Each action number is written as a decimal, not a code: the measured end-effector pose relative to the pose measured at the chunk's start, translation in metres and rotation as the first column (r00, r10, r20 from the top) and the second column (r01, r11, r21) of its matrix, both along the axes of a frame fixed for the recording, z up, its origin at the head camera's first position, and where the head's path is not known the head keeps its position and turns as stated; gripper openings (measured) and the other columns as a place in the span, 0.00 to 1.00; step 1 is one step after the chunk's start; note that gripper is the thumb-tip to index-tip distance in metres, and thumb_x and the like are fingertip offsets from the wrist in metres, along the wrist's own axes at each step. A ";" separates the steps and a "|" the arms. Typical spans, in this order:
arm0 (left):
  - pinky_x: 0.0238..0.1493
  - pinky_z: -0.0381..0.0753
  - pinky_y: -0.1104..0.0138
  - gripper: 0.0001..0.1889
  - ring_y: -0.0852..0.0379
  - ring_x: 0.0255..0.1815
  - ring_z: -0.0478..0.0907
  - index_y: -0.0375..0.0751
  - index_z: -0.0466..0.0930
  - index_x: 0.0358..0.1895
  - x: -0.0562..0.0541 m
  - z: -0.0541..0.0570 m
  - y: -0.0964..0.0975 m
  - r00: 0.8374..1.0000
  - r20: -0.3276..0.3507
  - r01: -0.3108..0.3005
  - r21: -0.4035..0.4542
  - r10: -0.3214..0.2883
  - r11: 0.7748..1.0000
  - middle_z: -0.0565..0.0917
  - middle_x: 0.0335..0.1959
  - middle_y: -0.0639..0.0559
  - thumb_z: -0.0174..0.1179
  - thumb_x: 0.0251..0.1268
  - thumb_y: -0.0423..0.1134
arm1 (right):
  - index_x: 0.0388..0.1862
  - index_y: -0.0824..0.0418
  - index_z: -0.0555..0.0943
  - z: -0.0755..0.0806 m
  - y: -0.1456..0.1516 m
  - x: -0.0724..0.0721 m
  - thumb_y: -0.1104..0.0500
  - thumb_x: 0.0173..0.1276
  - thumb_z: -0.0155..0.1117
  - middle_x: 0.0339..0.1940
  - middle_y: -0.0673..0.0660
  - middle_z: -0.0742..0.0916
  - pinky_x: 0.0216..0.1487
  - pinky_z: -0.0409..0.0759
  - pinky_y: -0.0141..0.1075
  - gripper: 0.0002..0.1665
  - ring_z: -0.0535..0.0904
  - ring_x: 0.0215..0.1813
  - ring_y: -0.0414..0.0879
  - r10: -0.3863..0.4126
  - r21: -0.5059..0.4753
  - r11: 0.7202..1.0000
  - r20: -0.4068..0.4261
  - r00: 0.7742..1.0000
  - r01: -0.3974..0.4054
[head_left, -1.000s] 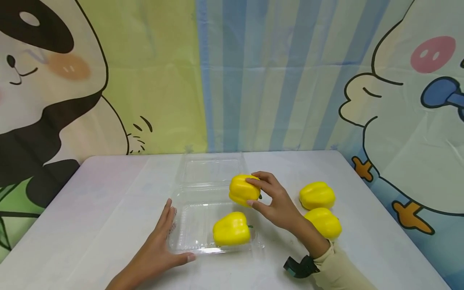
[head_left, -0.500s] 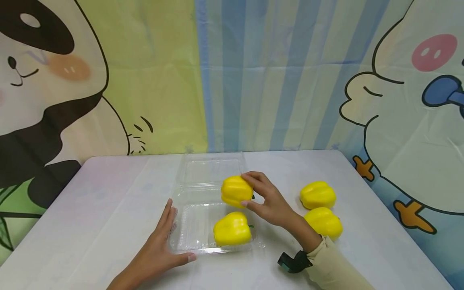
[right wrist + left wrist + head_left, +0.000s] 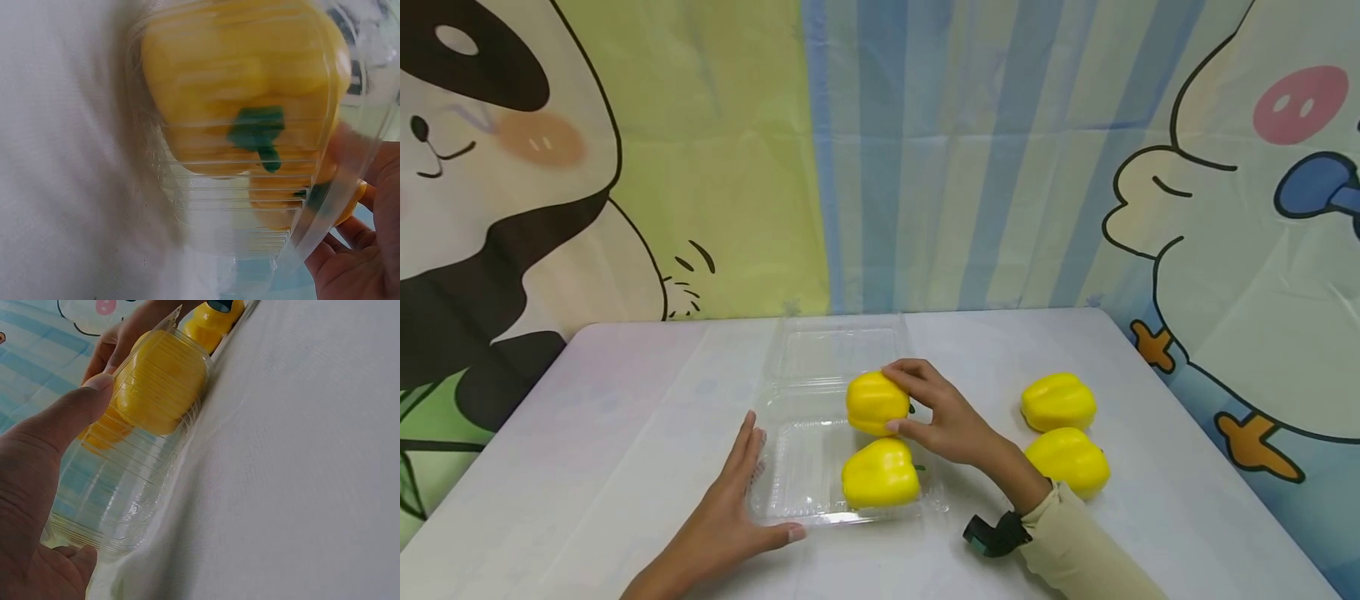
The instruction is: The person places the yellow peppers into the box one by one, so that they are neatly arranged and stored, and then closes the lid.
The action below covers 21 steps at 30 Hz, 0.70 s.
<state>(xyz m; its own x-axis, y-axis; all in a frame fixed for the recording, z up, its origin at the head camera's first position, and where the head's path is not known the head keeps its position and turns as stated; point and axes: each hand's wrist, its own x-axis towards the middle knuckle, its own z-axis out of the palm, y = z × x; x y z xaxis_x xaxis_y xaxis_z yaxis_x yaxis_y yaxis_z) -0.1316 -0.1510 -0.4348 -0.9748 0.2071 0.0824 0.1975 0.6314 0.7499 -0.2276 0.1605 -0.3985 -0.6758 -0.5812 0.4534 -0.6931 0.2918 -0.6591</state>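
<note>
We pinch a glossy, lobed yellow pepper (image 3: 874,403) in our right hand (image 3: 942,423), stem (image 3: 912,408) rightward, long axis crosswise. Our left hand (image 3: 726,508), fingers straight, touches the ribbed plastic box (image 3: 793,475).

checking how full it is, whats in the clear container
One yellow pepper sits in the clear container; behind that pepper, the right hand holds another pepper. The front one hides whether the held one touches bottom.

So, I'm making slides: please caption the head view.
Right hand holds a yellow bell pepper at an open clear plastic container.
</note>
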 end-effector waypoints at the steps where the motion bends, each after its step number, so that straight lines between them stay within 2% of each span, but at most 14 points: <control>1: 0.65 0.59 0.39 0.71 0.40 0.70 0.63 0.49 0.36 0.79 0.000 0.000 0.000 1.000 0.004 0.000 -0.001 0.000 1.000 0.37 0.80 0.55 0.77 0.35 0.64 | 0.71 0.65 0.68 0.000 0.000 0.000 0.62 0.63 0.71 0.65 0.57 0.71 0.59 0.75 0.41 0.38 0.72 0.60 0.48 0.001 0.005 1.000 0.002 1.000 -0.001; 10: 0.65 0.59 0.39 0.71 0.39 0.68 0.65 0.46 0.37 0.79 0.001 0.001 0.003 1.000 0.009 0.009 -0.006 -0.009 1.000 0.36 0.80 0.54 0.75 0.35 0.66 | 0.71 0.64 0.68 -0.001 0.002 -0.001 0.62 0.63 0.71 0.65 0.57 0.71 0.61 0.73 0.43 0.38 0.71 0.62 0.48 -0.007 0.051 0.999 0.011 1.000 0.006; 16: 0.65 0.59 0.40 0.72 0.41 0.69 0.65 0.52 0.35 0.79 0.000 0.001 0.002 1.000 0.022 -0.006 0.005 0.006 1.000 0.37 0.80 0.56 0.77 0.34 0.65 | 0.71 0.64 0.68 -0.002 0.003 -0.003 0.61 0.64 0.70 0.66 0.57 0.71 0.61 0.74 0.43 0.38 0.71 0.61 0.48 -0.001 0.072 0.997 0.018 1.000 0.000; 21: 0.65 0.59 0.40 0.71 0.40 0.69 0.65 0.53 0.34 0.79 0.000 0.000 0.001 1.000 0.018 -0.006 0.001 0.006 1.000 0.38 0.80 0.56 0.77 0.35 0.64 | 0.71 0.65 0.67 -0.001 0.003 -0.003 0.61 0.64 0.70 0.66 0.57 0.70 0.61 0.73 0.42 0.38 0.71 0.62 0.48 0.002 0.090 0.996 0.035 0.999 -0.006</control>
